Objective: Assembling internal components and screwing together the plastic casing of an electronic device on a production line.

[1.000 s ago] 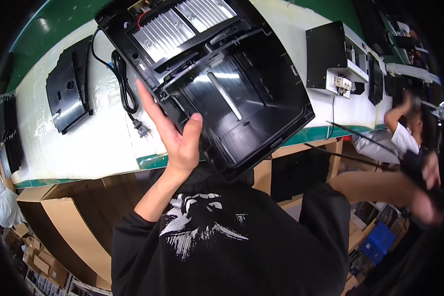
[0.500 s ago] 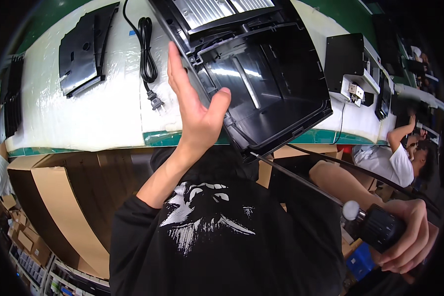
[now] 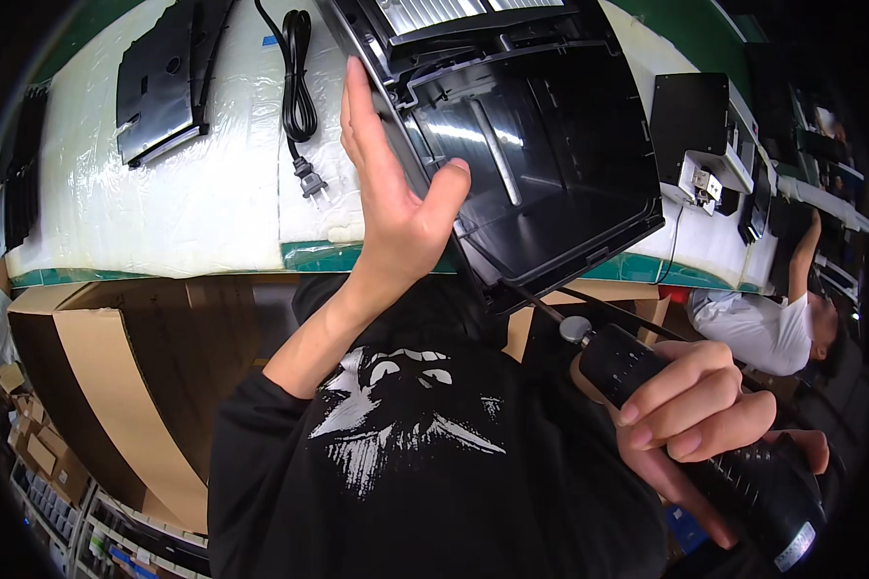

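Note:
A large black plastic housing (image 3: 589, 207), with ribbed silvery panels at its far end, sits turned at an angle on the table's near edge. Stretched out straight, the fingers of my left hand (image 3: 401, 217) lie flat along its left side, the thumb over the rim. In my right hand (image 3: 705, 405) is a black power screwdriver (image 3: 620, 362), fingers wrapped round its body. Its thin shaft (image 3: 543, 305), beyond a round metal collar, runs to the housing's near corner. The screwdriver's tip is hidden there.
A bundled black power cord (image 3: 299, 87) and a black plastic panel (image 3: 164, 92) lie left on the plastic-covered table (image 3: 241, 193). Several dark panels (image 3: 19, 174) stand far left. A black-and-white device (image 3: 695, 125) stands right, near another person (image 3: 763, 328). Cardboard boxes (image 3: 116, 386) are below.
My right hand has brought the screwdriver up and left, closer to the housing, and much less of its shaft shows. The housing and my left hand shift slightly in view.

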A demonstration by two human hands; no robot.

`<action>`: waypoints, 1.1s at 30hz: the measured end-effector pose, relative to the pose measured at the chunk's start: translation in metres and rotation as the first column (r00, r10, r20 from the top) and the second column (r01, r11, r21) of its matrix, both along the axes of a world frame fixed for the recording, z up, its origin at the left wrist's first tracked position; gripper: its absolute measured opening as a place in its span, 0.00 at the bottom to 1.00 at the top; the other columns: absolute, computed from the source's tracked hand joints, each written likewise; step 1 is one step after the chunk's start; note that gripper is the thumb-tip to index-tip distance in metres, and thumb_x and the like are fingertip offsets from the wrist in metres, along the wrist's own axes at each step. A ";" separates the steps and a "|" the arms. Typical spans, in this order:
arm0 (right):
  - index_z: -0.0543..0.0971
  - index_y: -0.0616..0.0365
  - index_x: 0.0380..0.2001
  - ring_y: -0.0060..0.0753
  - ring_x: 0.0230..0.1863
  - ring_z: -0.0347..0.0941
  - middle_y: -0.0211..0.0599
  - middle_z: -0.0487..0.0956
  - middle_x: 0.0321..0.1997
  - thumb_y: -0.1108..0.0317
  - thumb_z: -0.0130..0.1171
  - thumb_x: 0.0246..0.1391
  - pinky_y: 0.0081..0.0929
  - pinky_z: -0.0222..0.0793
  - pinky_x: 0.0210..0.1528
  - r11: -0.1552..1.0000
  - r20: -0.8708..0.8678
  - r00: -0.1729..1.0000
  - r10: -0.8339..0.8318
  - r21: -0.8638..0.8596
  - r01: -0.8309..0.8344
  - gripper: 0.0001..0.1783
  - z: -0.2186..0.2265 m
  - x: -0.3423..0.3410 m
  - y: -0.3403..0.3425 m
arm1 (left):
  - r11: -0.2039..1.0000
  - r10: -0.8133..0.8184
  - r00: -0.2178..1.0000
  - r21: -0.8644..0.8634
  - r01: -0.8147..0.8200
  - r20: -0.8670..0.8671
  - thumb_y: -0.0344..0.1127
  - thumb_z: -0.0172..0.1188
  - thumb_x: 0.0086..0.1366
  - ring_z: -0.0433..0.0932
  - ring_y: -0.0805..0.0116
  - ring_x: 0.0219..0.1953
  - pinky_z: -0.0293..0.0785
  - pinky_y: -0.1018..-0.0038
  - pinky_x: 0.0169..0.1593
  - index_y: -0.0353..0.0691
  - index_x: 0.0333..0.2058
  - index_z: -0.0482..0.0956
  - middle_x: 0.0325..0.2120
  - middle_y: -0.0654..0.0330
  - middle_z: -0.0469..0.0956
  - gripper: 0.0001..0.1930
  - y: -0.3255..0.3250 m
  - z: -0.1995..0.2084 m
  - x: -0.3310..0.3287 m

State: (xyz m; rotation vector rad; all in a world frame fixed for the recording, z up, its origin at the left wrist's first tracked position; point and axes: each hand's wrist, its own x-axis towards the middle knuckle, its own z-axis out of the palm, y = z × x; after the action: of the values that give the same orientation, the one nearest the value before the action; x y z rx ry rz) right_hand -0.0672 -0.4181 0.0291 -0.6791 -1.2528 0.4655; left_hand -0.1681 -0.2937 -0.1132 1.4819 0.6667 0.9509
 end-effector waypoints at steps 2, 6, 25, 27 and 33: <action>0.69 0.63 0.23 0.37 0.18 0.75 0.44 0.75 0.18 0.86 0.59 0.40 0.21 0.71 0.17 1.000 0.006 1.000 0.000 -0.026 0.000 0.11 0.004 0.015 -0.021 | 1.000 0.003 1.000 0.004 -0.003 -0.004 0.27 0.54 0.49 0.41 0.47 0.65 0.35 0.61 0.66 0.23 0.62 0.36 0.62 0.38 0.40 0.46 0.000 -0.002 -0.001; 0.69 0.63 0.23 0.37 0.18 0.75 0.44 0.75 0.18 0.85 0.60 0.40 0.20 0.69 0.16 0.997 0.046 0.999 -0.004 -0.071 0.008 0.10 0.001 0.015 -0.018 | 1.000 -0.003 1.000 0.001 0.003 0.012 0.27 0.54 0.48 0.41 0.48 0.64 0.35 0.61 0.66 0.23 0.62 0.36 0.62 0.39 0.41 0.46 0.000 0.002 0.000; 0.71 0.64 0.25 0.37 0.19 0.75 0.43 0.77 0.20 0.80 0.62 0.43 0.16 0.60 0.10 0.967 0.112 0.990 0.088 -0.248 -0.058 0.09 -0.022 0.003 -0.006 | 0.981 0.177 0.966 -0.107 -0.159 0.191 0.20 0.46 0.42 0.44 0.51 0.66 0.39 0.66 0.66 0.26 0.62 0.42 0.63 0.43 0.44 0.44 -0.012 -0.001 0.016; 0.71 0.64 0.26 0.37 0.19 0.76 0.43 0.77 0.21 0.79 0.62 0.43 0.16 0.61 0.10 0.973 0.066 0.994 0.083 -0.221 -0.067 0.09 -0.023 0.006 -0.005 | 0.982 0.177 0.967 -0.097 -0.162 0.183 0.20 0.46 0.42 0.42 0.51 0.66 0.37 0.65 0.66 0.25 0.62 0.42 0.63 0.43 0.44 0.44 -0.012 -0.002 0.016; 0.71 0.67 0.27 0.39 0.19 0.74 0.47 0.76 0.21 0.81 0.61 0.44 0.22 0.69 0.14 0.965 0.064 0.981 0.183 -0.204 -0.167 0.09 -0.026 0.015 -0.004 | 0.982 0.178 0.965 -0.091 -0.163 0.193 0.20 0.46 0.42 0.42 0.50 0.66 0.35 0.64 0.67 0.24 0.62 0.42 0.63 0.43 0.43 0.44 -0.010 -0.002 0.018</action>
State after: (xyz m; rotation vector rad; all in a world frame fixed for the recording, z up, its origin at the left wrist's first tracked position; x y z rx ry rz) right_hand -0.0524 -0.4222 0.0035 -0.7646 -1.3628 0.7216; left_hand -0.1500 -0.3037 -0.1151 1.2573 0.6817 1.1789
